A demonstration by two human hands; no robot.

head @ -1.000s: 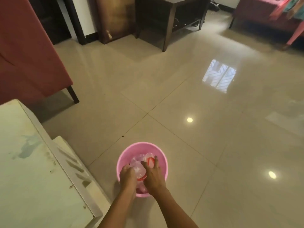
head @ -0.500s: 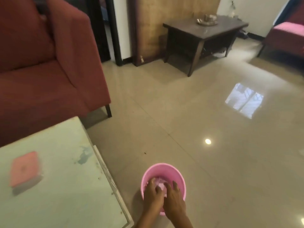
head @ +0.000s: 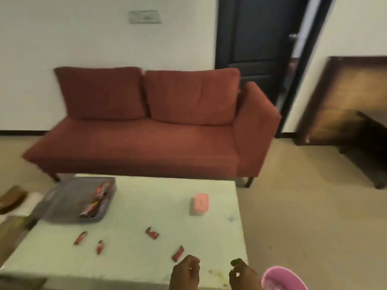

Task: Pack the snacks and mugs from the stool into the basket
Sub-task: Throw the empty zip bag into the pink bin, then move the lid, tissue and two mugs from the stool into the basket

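Observation:
Several small red snack packets lie scattered on a pale low table (head: 146,206): one at the front (head: 178,253), one in the middle (head: 152,233), two to the left (head: 80,237). A grey tray (head: 62,206) at the table's back left holds more red packets. A pink box (head: 200,204) sits toward the right. The pink basket (head: 280,277) shows at the bottom right, on the floor. My left hand (head: 184,274) hovers just below the front packet, fingers loosely curled, empty. My right hand (head: 244,275) is beside the basket, fingers apart, empty.
A red sofa (head: 146,132) stands behind the table. A dark door (head: 257,49) and a dark wooden table (head: 372,147) are at the right. Beige floor lies to the right of the pale table. Brown objects (head: 10,197) rest at the far left.
The view has swung up and left from the basket to the table. Both hands have come out of the basket and now hover over the table's front edge.

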